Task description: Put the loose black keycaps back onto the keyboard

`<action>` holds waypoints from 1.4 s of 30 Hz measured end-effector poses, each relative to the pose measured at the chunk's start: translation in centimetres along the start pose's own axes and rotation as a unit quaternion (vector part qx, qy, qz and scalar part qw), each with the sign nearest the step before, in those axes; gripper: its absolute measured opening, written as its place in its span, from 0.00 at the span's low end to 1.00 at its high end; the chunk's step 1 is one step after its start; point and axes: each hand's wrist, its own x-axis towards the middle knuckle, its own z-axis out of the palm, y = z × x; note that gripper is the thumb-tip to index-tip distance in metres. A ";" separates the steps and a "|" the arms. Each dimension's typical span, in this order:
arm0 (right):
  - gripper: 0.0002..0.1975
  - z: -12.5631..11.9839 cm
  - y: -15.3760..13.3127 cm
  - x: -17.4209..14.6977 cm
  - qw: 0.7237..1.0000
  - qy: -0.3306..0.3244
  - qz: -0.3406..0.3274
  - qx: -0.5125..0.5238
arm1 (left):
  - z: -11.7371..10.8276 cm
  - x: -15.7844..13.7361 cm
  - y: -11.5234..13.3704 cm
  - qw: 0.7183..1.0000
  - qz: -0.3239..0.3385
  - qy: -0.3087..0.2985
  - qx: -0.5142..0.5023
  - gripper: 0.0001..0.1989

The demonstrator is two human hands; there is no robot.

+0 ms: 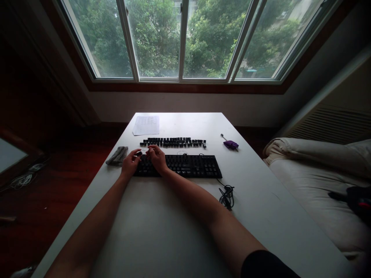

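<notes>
A black cloth sleeve [268, 264] is nearest, on the right arm. Both bare arms reach over the white, smooth surface [162, 231]. A wide strip of white shows between the arms, and another runs from the keyboard to the right edge. A thin black cord [227, 196] lies in a messy loop by the keyboard's near right corner.

The long, flat black plastic keyboard [191, 166] lies in the middle, well in from the side edges. It has lots of dark keys, and their letters are too small to read. The left hand [130, 163] is at its left end, with fingers pinching a small black block [139, 153]. The right hand [157, 158] is just beside it, over the keyboard. Its fingers are bent close together, but I cannot tell if they hold anything.

A crumpled grey cloth [117, 156] sits near the left edge. Behind the keyboard, little black square keycaps [174, 141] stand in uneven rows. A soft-looking purple lump [230, 144] lies to the right. Farther back is a white paper sheet [146, 125] with print too small to read. Past the far edge is a big window with silver frames [181, 46], and green trees [159, 42] outside.
</notes>
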 end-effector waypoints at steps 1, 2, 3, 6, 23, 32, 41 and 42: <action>0.15 0.0 0.0 0.0 1.000 0.002 0.001 -0.005 | 0.0 0.0 0.0 1.000 -0.003 0.000 -0.003 0.21; 0.15 0.0 0.1 0.1 1.000 0.003 0.002 -0.011 | 0.0 0.0 0.0 1.000 -0.005 -0.002 -0.006 0.21; 0.14 0.0 0.1 0.1 1.000 0.005 0.002 -0.016 | 0.0 0.0 0.1 1.000 -0.007 -0.003 -0.010 0.21; 0.14 0.0 0.3 0.1 1.000 0.008 -0.003 -0.018 | -0.1 0.0 0.1 1.000 -0.007 -0.003 -0.019 0.21; 0.13 -0.1 -0.2 -0.1 0.999 -0.015 -0.007 -0.040 | 0.2 0.1 -0.4 0.999 -0.012 0.004 -0.053 0.20; 0.14 -0.1 -0.2 -0.2 0.999 -0.040 -0.012 -0.008 | 0.3 0.2 -0.3 0.993 -0.022 -0.022 -0.112 0.23; 0.13 -0.2 -0.2 -0.2 0.998 -0.027 -0.014 -0.051 | 0.4 0.3 -0.6 0.986 -0.019 -0.033 -0.162 0.22; 0.13 -0.2 -0.1 -0.2 0.998 -0.028 -0.015 -0.050 | 0.4 0.3 -0.6 0.986 -0.016 -0.033 -0.160 0.22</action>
